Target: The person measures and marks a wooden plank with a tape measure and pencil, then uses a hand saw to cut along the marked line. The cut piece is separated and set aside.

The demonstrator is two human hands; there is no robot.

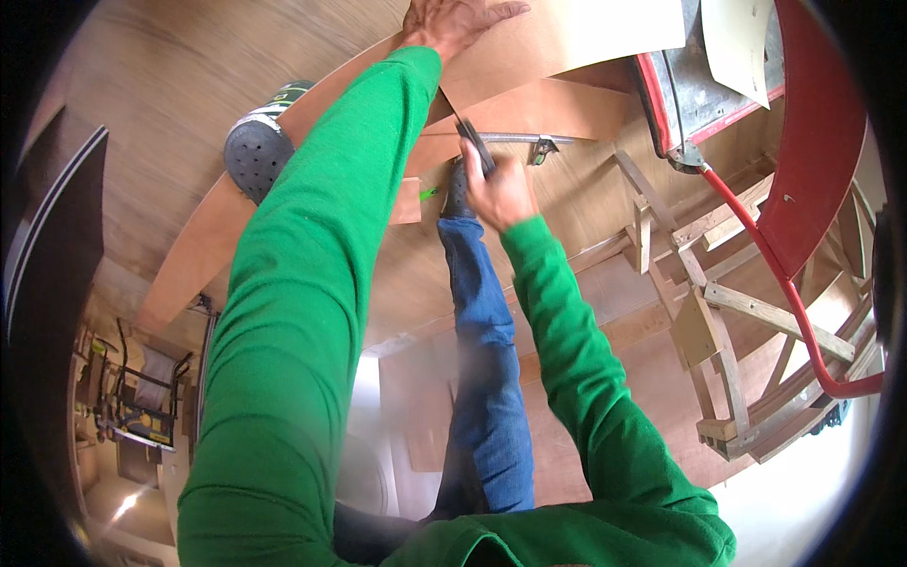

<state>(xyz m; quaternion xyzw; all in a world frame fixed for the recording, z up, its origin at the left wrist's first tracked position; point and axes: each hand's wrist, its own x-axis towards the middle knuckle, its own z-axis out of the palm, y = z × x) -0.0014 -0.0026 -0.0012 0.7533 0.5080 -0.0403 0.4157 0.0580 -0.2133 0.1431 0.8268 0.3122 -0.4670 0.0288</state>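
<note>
My left hand (449, 21) lies with fingers spread on a tan sheet board (548, 38) at the top of the head view. My right hand (496, 184), just below it, grips a dark-handled cutting tool (472, 142); its thin blade runs up to the board's edge beside my left forearm. A metal combination square (540, 149) lies just right of the tool, on or beside a curved light-brown strip (194, 246). A small green object (427, 194) is near a wood offcut (406, 203). My shoe (455, 189) shows behind my right hand.
A dark shoe sole (255, 156) rests at upper left. At right stand a red-framed metal piece (718, 189) with pale sheets (732, 47) and a wooden frame (718, 350). A black panel (57, 227) is at far left, with tools (142, 397) below it. Wooden floor (161, 76) surrounds the pieces.
</note>
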